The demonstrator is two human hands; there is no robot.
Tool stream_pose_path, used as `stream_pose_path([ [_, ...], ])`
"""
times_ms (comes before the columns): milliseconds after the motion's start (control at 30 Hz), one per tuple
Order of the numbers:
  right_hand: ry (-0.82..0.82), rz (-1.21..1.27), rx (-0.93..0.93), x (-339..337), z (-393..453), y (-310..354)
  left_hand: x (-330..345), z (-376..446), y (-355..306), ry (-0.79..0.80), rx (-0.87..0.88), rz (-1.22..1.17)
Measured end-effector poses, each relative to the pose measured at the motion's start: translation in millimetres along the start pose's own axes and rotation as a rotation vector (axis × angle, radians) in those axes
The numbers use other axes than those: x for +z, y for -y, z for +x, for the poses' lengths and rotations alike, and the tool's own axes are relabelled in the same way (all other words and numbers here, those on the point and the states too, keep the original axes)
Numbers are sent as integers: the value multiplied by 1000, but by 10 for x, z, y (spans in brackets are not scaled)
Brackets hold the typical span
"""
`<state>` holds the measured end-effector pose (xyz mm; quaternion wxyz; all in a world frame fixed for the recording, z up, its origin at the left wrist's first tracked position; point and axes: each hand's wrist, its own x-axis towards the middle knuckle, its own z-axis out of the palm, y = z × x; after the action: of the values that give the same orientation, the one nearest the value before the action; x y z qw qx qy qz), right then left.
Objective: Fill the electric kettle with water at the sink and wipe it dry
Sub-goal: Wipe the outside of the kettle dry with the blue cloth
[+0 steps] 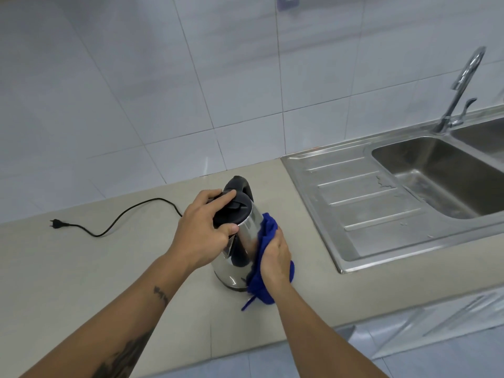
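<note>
A steel electric kettle (pixel 244 241) with a black lid and handle stands on the beige counter (pixel 109 268), left of the sink. My left hand (pixel 203 227) grips its black top from the left, fingers wrapped over the lid. My right hand (pixel 275 259) presses a blue cloth (pixel 266 233) against the kettle's right side, low on the body. The cloth hangs down to the counter. The kettle's base is partly hidden by the cloth and my hands.
A black power cord with a plug (pixel 56 223) lies on the counter to the left. The steel sink (pixel 447 181) with its ribbed drainboard (pixel 362 203) sits to the right, tap (pixel 463 85) behind it. A tiled wall runs along the back.
</note>
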<state>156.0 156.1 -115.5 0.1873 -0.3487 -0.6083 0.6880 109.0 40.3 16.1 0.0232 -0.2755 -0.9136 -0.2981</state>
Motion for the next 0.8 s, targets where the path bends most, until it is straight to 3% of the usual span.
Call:
stream_pose_path([
  [133,39,-86,-401,25,-346,41,69,-23,-101,-62,-77,-43],
  [267,181,-350,-571,-187,-461,-121,205,-52,-275,-114,-145,10],
  [400,295,-474,-537,-409,-320,-71,291,-49,-395,-90,-197,133],
  [567,320,-482,-509,-522,-283,66,234,-41,-514,18,-174,265],
  [800,336,-399,-406,-601,-169,154,-217,97,-73,306,173,352],
])
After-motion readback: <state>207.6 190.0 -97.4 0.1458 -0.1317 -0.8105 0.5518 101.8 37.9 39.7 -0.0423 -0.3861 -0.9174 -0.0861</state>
